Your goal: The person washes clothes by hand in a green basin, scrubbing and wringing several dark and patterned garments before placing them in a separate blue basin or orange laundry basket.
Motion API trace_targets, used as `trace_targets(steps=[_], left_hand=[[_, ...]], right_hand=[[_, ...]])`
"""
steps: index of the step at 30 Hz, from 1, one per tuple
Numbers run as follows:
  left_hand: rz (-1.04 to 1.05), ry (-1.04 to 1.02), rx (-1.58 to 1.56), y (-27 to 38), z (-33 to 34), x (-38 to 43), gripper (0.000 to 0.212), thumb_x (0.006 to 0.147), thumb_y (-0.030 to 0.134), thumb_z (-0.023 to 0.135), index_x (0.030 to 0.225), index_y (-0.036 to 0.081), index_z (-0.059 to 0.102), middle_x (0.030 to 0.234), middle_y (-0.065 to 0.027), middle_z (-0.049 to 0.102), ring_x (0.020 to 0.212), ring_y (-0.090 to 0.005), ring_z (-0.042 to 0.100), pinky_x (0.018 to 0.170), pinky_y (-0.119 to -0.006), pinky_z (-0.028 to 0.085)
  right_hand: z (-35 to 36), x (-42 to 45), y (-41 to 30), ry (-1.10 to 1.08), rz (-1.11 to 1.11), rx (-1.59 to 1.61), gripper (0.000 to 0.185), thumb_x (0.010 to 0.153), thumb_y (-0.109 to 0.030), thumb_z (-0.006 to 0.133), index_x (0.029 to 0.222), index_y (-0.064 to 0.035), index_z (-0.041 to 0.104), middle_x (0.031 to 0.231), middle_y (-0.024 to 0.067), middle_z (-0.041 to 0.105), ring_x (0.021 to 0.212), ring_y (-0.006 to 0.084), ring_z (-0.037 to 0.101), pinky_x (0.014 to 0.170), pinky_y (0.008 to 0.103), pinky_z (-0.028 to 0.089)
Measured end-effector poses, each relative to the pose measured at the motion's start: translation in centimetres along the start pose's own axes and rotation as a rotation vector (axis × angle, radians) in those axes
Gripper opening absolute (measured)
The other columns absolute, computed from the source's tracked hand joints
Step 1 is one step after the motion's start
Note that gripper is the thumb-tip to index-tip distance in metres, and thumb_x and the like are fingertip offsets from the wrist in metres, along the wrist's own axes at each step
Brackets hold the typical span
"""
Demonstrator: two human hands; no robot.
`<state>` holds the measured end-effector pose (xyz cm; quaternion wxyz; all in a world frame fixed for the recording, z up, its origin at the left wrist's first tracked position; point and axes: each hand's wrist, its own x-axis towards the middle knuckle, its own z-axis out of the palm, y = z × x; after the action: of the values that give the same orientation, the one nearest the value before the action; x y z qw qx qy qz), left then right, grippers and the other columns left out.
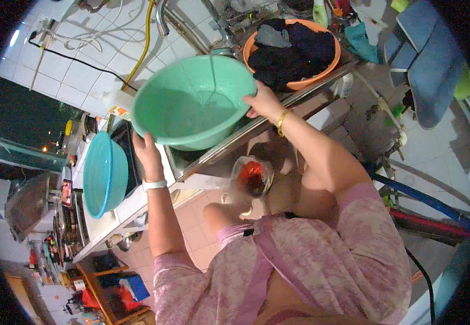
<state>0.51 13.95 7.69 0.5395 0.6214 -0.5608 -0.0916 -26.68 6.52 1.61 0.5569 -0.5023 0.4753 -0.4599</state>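
A large green plastic basin [186, 101] is held between my two hands over the sink [178, 156]. On its lower left rim, my left hand [149, 156] grips with the thumb at the edge. My right hand [264, 101] grasps the right rim, thumb toward the inside. The basin is tilted, and its inner wall looks wet; whether water stands in it I cannot tell. An orange basin [300, 84] piled with dark clothes [291, 57] stands just beyond my right hand. Above the green basin's back rim hangs a metal faucet [162, 20].
A turquoise plastic basin [106, 174] rests on its side on the left counter. A phone [67, 192] is propped farther left. Below the sink front is a bag with red contents [253, 174]. Blue padded panels [433, 73] and a pipe [397, 118] are at right.
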Motion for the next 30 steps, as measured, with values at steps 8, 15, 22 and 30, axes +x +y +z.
trace_targets(steps=[8,15,22,30], left_hand=[[-0.031,0.013,0.0,-2.9,1.9,-0.8,0.036,0.08,0.009,0.039,0.111,-0.009,0.033,0.104,-0.0201,0.047,0.092,-0.0259,0.047,0.082,-0.03,0.034],[-0.031,0.152,-0.186,-1.8,1.6,0.4,0.04,0.075,-0.003,0.039,0.115,-0.009,0.031,0.108,-0.0185,0.044,0.093,-0.0217,0.047,0.081,-0.027,0.036],[-0.069,0.148,-0.161,-1.8,0.4,0.8,0.041,0.076,-0.002,0.037,0.115,-0.01,0.029,0.105,-0.0165,0.047,0.091,-0.0185,0.048,0.079,-0.024,0.036],[-0.051,0.038,0.231,-5.1,1.9,-1.7,0.04,0.077,0.006,0.04,0.112,-0.012,0.033,0.106,-0.0242,0.046,0.093,-0.027,0.048,0.08,-0.029,0.036]], right_hand=[[-0.2,0.5,0.4,-0.007,0.039,-0.213,0.043,0.072,-0.009,0.053,0.11,-0.0002,0.036,0.071,0.0118,0.053,0.042,0.0133,0.05,0.037,0.0246,0.044],[0.4,-0.2,1.1,-0.043,0.073,-0.038,0.021,0.076,-0.016,0.052,0.09,0.0004,0.053,0.056,0.0022,0.049,0.041,0.0092,0.045,0.037,0.0215,0.039],[1.6,-0.3,0.0,-0.064,-0.081,-0.006,0.021,0.074,-0.019,0.055,0.082,0.0005,0.057,0.053,0.0031,0.05,0.038,0.01,0.046,0.037,0.0226,0.038],[0.2,0.2,0.2,-0.078,-0.088,-0.181,0.021,0.073,-0.019,0.055,0.079,0.0005,0.057,0.055,0.0065,0.053,0.038,0.0121,0.048,0.037,0.0251,0.041]])
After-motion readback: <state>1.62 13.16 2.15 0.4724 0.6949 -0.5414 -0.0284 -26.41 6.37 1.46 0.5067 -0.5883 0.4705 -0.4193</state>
